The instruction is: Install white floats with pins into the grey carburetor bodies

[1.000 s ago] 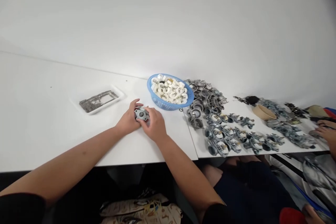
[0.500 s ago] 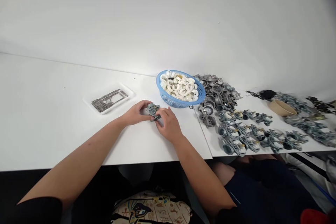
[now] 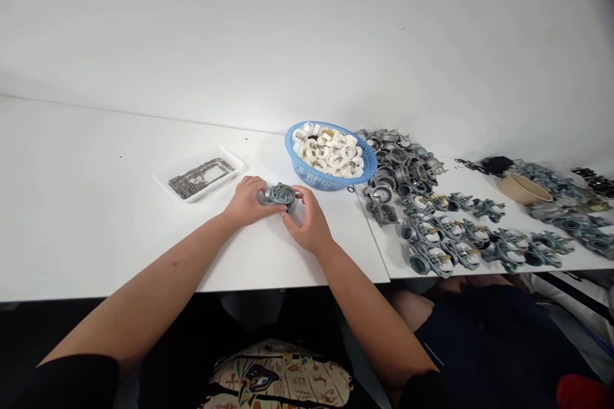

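Note:
Between my hands is a grey metal carburetor body (image 3: 281, 194), its open face turned up. My left hand (image 3: 248, 203) grips it from the left, the thumb lying along its near edge. On the other side my right hand (image 3: 309, 220) holds it, with fingers at the right rim and thumb at the near edge. Just behind stands a blue plastic basket (image 3: 311, 177) heaped with white ring-shaped floats (image 3: 330, 153). To the left lies a white tray (image 3: 235, 169) of thin metal pins (image 3: 192, 183).
On the right, grey metal bowls (image 3: 398, 160) are piled beside rows of carburetor bodies (image 3: 460, 252), several with white floats fitted. Farther right are a tan bowl (image 3: 524, 189) and more metal parts. A black ring (image 3: 350, 190) lies by the basket. Another person's legs (image 3: 480, 332) are at right.
The carburetor body has been turned so its open face shows more. My right hand's fingers have shifted from over it to its right side.

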Available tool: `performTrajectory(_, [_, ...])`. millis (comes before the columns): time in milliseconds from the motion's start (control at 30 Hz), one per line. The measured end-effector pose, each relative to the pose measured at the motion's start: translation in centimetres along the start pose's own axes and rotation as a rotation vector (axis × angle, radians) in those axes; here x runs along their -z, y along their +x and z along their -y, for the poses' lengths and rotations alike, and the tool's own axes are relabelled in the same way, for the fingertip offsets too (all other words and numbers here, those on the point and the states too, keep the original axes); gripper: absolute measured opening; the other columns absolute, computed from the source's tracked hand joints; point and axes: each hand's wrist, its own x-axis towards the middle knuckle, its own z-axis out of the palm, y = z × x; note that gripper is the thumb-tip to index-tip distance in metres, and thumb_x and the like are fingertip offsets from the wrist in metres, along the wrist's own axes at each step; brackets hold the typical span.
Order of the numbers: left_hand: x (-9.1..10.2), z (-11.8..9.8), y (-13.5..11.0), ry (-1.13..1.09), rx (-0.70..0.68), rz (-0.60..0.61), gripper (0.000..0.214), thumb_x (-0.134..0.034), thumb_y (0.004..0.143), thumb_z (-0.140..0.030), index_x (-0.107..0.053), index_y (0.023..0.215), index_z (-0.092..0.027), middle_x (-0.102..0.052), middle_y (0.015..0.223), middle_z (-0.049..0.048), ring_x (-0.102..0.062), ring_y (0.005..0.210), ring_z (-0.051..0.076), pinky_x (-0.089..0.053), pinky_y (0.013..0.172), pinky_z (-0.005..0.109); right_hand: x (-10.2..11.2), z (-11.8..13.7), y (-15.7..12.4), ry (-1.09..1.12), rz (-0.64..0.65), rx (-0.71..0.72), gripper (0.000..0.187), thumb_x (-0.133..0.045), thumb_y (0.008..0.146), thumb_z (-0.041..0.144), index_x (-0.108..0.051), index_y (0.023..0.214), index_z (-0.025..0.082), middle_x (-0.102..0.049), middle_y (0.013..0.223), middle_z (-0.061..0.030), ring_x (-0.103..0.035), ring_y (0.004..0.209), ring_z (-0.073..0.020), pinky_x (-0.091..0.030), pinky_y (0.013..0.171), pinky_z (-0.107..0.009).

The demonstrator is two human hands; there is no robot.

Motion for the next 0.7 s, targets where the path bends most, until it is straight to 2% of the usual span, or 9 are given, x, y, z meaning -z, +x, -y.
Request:
performTrajectory(167, [0.3,-0.6,-0.2,-0.113,0.055,0.033,0.04,-0.077,0.065,-0.048,-0.049,0.06,-0.02,-0.058,0.072,0.0027,-0.053,0.086,0.023,-0.042,0.076,0.034,0.0,-0.2,-0.1,0.13,0.01,-0.083,0.071,-0.062,0.091,0.032,-0.027,0.152,0.021,-0.054,0.139,-0.0126,-0.056,0.123,-0.0233,-0.051,0.102,-0.041])
performTrajectory(233, [0.5,-0.5,-0.2,-0.181,0.068,0.063,0.043,-0.08,0.063,-0.047,-0.048,0.056,-0.019,-0.055,0.07,0.0018,-0.051,0.078,0.019,-0.041,0.07,0.031,0.2,0.0,-0.2,0.127,0.032,-0.082,0.07,-0.062,0.092,0.033,-0.029,0.152,0.022,-0.056,0.138,-0.0122,-0.056,0.126,-0.0238,-0.051,0.103,-0.042])
performTrajectory(333, [1.3,-0.2,-0.1,-0.355,0.093,0.218,0.056,-0.083,0.062,-0.048,-0.038,0.05,-0.018,-0.045,0.065,-0.001,-0.041,0.061,0.011,-0.035,0.058,0.029,0.5,0.2,-0.1,0.072,0.051,-0.096,0.064,-0.064,0.091,0.035,-0.038,0.148,0.021,-0.058,0.136,-0.0122,-0.054,0.13,-0.0257,-0.047,0.108,-0.045])
performTrajectory(433, [2.3,0.2,0.1,-0.463,0.14,0.3,0.062,-0.083,0.065,-0.051,-0.032,0.053,-0.019,-0.038,0.06,-0.0037,-0.038,0.055,0.009,-0.034,0.056,0.027,0.7,0.3,0.0,0.036,0.07,-0.094,0.059,-0.062,0.093,0.037,-0.04,0.146,0.021,-0.058,0.138,-0.0124,-0.053,0.133,-0.0261,-0.046,0.11,-0.045])
performTrajectory(500, [2.8,0.4,0.2,-0.447,0.143,0.24,0.051,-0.085,0.063,-0.049,-0.045,0.063,-0.018,-0.047,0.066,-0.0027,-0.047,0.062,0.011,-0.042,0.062,0.028,0.6,0.2,0.0,-0.001,0.066,-0.065,0.057,-0.06,0.094,0.037,-0.041,0.145,0.02,-0.058,0.138,-0.0123,-0.054,0.131,-0.0261,-0.046,0.109,-0.044])
performTrajectory(533, [2.9,0.5,0.2,-0.426,0.122,0.209,0.045,-0.086,0.062,-0.048,-0.054,0.074,-0.019,-0.056,0.076,-0.0004,-0.053,0.071,0.014,-0.046,0.07,0.031,0.5,0.2,-0.1,-0.025,0.057,-0.048,0.055,-0.059,0.095,0.037,-0.042,0.144,0.02,-0.058,0.138,-0.0124,-0.054,0.13,-0.0262,-0.047,0.108,-0.045])
performTrajectory(567, [2.9,0.6,0.3,-0.409,0.09,0.197,0.047,-0.088,0.06,-0.047,-0.061,0.088,-0.02,-0.062,0.09,0.0025,-0.058,0.083,0.017,-0.049,0.079,0.034,0.3,0.2,-0.2,-0.052,0.046,-0.029,0.053,-0.058,0.095,0.036,-0.042,0.143,0.02,-0.058,0.138,-0.0125,-0.055,0.129,-0.0263,-0.047,0.108,-0.045])
performTrajectory(633, [2.6,0.9,0.2,-0.414,0.039,0.241,0.062,-0.087,0.061,-0.047,-0.064,0.113,-0.023,-0.064,0.112,0.0078,-0.059,0.098,0.022,-0.049,0.091,0.039,0.1,0.4,-0.4,-0.111,0.016,0.017,0.051,-0.055,0.096,0.034,-0.042,0.143,0.02,-0.057,0.138,-0.0132,-0.054,0.129,-0.0267,-0.045,0.109,-0.047])
performTrajectory(700, [2.0,1.3,0.2,-0.452,0.033,0.307,0.069,-0.086,0.063,-0.049,-0.063,0.123,-0.022,-0.066,0.112,0.01,-0.06,0.095,0.022,-0.05,0.09,0.041,0.5,1.1,-0.4,-0.171,-0.025,0.083,0.051,-0.055,0.096,0.033,-0.042,0.143,0.019,-0.056,0.138,-0.0138,-0.052,0.13,-0.0273,-0.043,0.111,-0.049])
